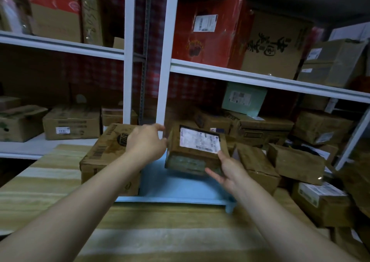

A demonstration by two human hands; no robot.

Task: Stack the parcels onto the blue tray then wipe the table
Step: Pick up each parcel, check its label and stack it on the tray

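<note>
One large carton (108,155) covers the left end of the blue tray (180,189), which lies on the striped table (160,237). Just right of it, the left hand (147,141) curls its fingers round the left side of a small labelled parcel (196,151). The parcel is held tilted above the tray's far part. The right hand (230,169) pinches its near right corner, thumb on top, fingers underneath. Further right, several loose parcels (296,161) crowd the table beside the tray.
</note>
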